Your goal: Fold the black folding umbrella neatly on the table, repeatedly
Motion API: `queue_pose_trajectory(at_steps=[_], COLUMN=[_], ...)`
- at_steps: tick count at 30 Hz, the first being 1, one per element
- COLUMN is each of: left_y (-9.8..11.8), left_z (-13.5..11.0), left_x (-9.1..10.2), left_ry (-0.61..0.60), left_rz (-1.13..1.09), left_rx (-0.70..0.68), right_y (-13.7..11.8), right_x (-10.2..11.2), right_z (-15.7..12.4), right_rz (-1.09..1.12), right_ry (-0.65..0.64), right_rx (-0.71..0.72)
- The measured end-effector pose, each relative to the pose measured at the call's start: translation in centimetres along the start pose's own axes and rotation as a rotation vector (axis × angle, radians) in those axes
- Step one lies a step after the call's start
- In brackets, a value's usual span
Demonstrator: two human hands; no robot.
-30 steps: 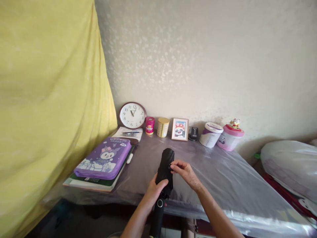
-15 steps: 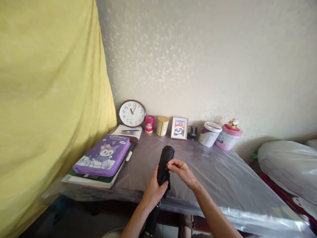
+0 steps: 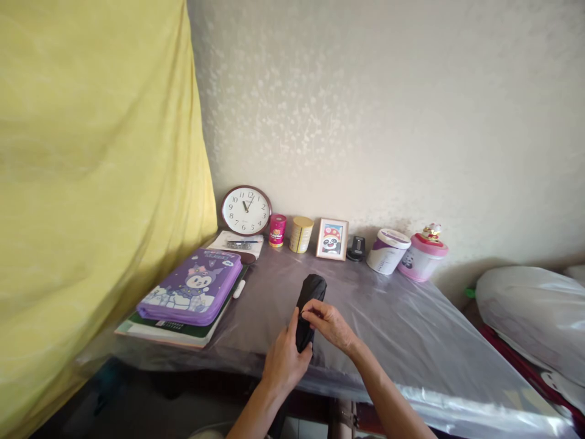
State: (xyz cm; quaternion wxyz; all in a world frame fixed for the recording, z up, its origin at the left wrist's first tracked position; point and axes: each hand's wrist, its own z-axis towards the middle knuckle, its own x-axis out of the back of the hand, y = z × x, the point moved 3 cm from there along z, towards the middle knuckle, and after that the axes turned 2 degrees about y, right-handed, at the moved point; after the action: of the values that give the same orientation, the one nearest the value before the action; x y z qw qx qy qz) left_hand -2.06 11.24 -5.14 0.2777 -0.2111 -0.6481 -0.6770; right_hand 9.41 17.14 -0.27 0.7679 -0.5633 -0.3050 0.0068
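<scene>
At left, a flat purple zipped case lies on a green book. In the middle, the left hand has its fingers wrapped around a black cloth umbrella, held tilted above the front part of the grey plastic-covered bench. It looks slim and closed, with gathered cloth and a rounded top. The right hand has thumb and forefinger pressed together, pinching a small dark bit of it

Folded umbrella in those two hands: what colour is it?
The folded umbrella is black; it shows best in the head view.
</scene>
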Motion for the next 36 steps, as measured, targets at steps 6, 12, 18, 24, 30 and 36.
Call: queue_pose_trajectory(at_steps=[6,12,18,24,30,36], left_y=[0.4,0.6,0.6,1.0,1.3,0.9], left_z=[-0.3,-0.7,-0.1,-0.1,-0.5,-0.2], left_x=[0.1,0.2,0.9,1.4,1.5,1.2], left_ry=[0.021,0.032,0.009,0.004,-0.015,-0.117], left_rz=[0.045,-0.046,-0.306,-0.430,-0.458,-0.489], left_rx=[-0.003,-0.014,-0.025,-0.001,0.014,-0.067], right_y=[-0.9,-1.3,-2.0,-0.8,2.9,3.2], right_x=[-0.5,-1.1,-0.6,1.5,1.9,-1.0], right_z=[0.2,0.1,0.1,0.4,0.3,0.5], right_rz=[-0.316,-0.488,-0.327,-0.354,0.283,0.773], right_ry=[0.170,0.294,0.280,0.439,0.488,0.465], right_rx=[0.065,0.073,0.145,0.151,-0.413,-0.576])
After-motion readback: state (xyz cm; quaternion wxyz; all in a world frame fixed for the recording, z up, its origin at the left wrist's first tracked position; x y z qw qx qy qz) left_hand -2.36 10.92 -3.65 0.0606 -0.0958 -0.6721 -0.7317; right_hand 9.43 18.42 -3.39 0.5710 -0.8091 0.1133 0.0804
